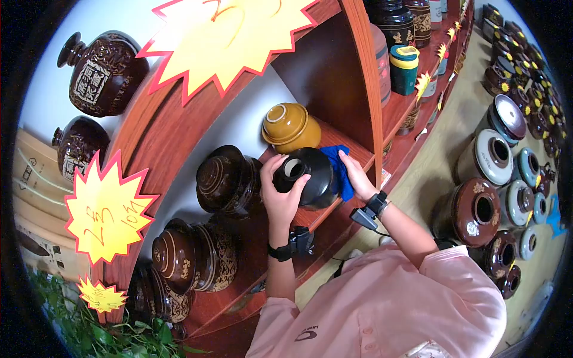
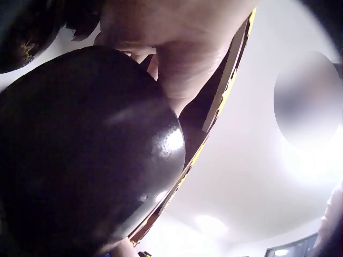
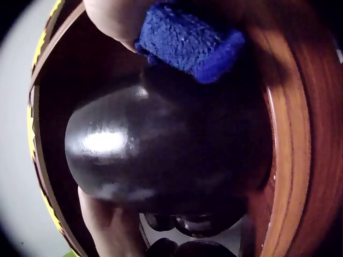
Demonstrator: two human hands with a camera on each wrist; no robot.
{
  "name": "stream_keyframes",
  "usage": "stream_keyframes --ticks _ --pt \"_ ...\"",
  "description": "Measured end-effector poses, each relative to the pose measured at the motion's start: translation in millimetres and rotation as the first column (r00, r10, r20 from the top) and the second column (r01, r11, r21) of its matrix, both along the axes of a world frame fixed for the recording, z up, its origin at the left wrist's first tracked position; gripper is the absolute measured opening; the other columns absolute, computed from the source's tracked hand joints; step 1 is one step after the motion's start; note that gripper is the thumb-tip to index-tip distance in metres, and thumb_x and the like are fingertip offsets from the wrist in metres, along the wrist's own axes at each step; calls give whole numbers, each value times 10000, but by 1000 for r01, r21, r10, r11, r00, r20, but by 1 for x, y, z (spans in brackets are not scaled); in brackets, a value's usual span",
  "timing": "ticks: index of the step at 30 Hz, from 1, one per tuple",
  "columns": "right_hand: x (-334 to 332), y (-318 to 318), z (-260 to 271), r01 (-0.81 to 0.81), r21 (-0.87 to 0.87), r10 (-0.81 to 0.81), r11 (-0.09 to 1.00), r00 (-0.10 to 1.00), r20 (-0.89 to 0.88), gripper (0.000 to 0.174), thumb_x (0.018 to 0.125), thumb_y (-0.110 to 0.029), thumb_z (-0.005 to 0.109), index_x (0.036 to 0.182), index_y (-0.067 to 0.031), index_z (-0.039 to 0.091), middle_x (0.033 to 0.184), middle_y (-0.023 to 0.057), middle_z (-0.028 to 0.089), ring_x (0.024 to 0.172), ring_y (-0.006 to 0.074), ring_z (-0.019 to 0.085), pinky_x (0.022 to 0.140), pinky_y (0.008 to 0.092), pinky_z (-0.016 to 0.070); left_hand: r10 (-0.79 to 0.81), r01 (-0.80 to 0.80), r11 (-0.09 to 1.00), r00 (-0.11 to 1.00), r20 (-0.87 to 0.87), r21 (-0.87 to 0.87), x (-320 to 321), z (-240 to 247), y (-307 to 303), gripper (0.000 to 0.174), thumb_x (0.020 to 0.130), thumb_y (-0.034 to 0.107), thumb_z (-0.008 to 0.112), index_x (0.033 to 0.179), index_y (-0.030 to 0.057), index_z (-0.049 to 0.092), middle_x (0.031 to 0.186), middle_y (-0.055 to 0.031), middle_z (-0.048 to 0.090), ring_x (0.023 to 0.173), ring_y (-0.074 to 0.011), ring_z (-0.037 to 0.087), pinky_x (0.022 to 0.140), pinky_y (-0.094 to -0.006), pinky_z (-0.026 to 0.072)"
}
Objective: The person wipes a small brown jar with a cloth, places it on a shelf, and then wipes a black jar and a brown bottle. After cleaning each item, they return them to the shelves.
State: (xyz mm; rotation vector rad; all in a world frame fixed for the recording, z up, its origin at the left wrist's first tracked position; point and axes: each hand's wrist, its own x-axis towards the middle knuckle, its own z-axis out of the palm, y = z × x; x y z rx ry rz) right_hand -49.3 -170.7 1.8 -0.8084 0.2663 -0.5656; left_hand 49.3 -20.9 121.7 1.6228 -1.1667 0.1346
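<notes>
A glossy black jar [image 1: 319, 179] lies tilted at the shelf's edge, its round mouth turned toward the left. My left hand [image 1: 279, 194] grips it around the mouth end, thumb and fingers spread on either side of the opening. In the left wrist view the jar's dark body [image 2: 96, 150] fills much of the picture, below the left hand [image 2: 171, 48]. My right hand [image 1: 357, 179] holds a blue cloth [image 1: 342, 173] against the jar's other end. The right wrist view shows the fluffy cloth [image 3: 185, 43] bunched under the fingers, over the shiny jar [image 3: 166, 144].
A mustard-yellow lidded pot [image 1: 291, 128] stands behind the jar. Brown lidded pots [image 1: 224, 182] fill the shelf to the left. An upright wooden divider [image 1: 365, 77] rises on the right, beside a green cup [image 1: 404, 70]. Several jars [image 1: 474, 212] stand on the floor at right.
</notes>
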Motion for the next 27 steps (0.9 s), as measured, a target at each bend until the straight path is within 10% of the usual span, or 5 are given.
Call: stream_keyframes --ticks 9,20,26,27 --pt "3 -9 -5 -86 249 41 965 982 183 524 1000 -430 398 1309 -17 491 1284 94 568 1154 191 556 1031 329 402 -217 221 973 974 -68 61 11 12 2 547 840 44 647 1323 -10 395 1280 -161 529 1182 -259 518 1034 -366 374" --pt "-8 25 27 -62 330 35 942 996 87 558 985 -465 413 1371 -63 445 1356 62 514 1226 186 496 1071 332 355 128 -134 988 989 74 78 -3 -10 -10 372 938 218 490 1254 25 518 1165 -184 609 1055 -346 585 924 -407 437" --pt "-19 69 54 353 -401 -310 846 936 169 515 937 -176 511 1407 -10 384 1421 128 422 1337 270 355 1119 385 230 116 -125 990 986 118 71 -1 -11 -10 344 960 198 426 1234 14 524 1152 -171 610 1046 -304 592 929 -377 432" --pt "-23 68 63 372 -740 -396 560 905 155 537 895 -170 544 1397 -33 410 1416 142 425 1337 308 347 1112 414 227 92 -98 993 991 92 69 0 -11 -10 346 952 197 439 1230 9 521 1158 -182 602 1050 -326 583 927 -394 429"
